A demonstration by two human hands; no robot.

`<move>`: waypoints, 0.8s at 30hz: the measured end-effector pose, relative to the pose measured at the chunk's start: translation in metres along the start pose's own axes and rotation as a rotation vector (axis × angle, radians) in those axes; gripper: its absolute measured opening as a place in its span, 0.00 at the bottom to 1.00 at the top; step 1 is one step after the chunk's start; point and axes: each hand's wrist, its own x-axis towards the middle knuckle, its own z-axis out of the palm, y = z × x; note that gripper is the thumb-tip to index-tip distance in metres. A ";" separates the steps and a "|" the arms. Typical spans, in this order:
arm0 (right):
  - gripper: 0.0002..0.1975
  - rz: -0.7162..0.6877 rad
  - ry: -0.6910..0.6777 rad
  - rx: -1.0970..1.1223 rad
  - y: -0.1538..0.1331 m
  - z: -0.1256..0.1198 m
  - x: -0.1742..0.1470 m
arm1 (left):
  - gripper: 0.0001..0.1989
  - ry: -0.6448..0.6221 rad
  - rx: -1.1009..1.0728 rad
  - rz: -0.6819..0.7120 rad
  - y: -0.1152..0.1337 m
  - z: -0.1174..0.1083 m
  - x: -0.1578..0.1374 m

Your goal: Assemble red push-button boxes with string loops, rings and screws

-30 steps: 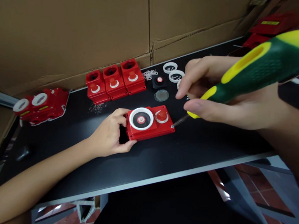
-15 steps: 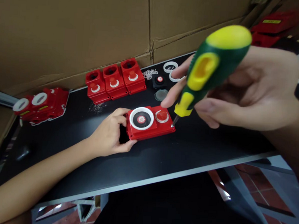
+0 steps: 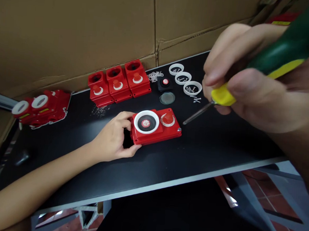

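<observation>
A red housing (image 3: 155, 136) with a white threaded ring (image 3: 146, 122) and a red domed button (image 3: 168, 118) lies on the black table. My left hand (image 3: 118, 137) grips its left end between thumb and fingers. At its near right corner a screw (image 3: 179, 129) shows in the hole. My right hand (image 3: 261, 80) is closed around a green and yellow screwdriver (image 3: 223, 94). The screwdriver's shaft slants down to the left, its tip in the air just right of the housing and apart from the screw.
Three red housings (image 3: 117, 85) stand in a row at the back by the cardboard (image 3: 97, 25). Three white rings (image 3: 192, 88) hold screws; loose screws (image 3: 196, 99) lie beside them. A black part (image 3: 165, 83) and a clear disc (image 3: 167, 98) sit nearby. More red units (image 3: 42, 108) are at left.
My right hand has swung the screwdriver from upright to slanted, lifting its tip off the corner screw and moving it right. The rings of screws are uncovered. My left hand stays put.
</observation>
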 end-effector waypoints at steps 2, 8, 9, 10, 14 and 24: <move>0.10 0.042 -0.064 -0.046 -0.001 -0.006 0.001 | 0.25 0.003 -0.004 -0.002 0.000 0.000 0.000; 0.19 -0.016 -0.660 -0.358 0.008 -0.014 0.015 | 0.24 -0.002 -0.004 0.010 0.001 -0.001 0.001; 0.22 0.020 -0.722 -0.362 0.009 -0.013 0.016 | 0.24 -0.002 -0.004 0.009 0.001 -0.001 0.001; 0.23 0.067 -0.768 -0.368 0.009 -0.013 0.017 | 0.24 -0.001 -0.004 0.009 0.001 -0.001 0.001; 0.20 0.257 -0.909 -0.446 0.007 -0.013 0.017 | 0.22 0.002 0.006 0.024 0.000 -0.001 0.001; 0.15 0.180 -0.868 -0.464 0.004 -0.011 0.015 | 0.20 -0.050 0.058 0.010 0.001 -0.003 0.000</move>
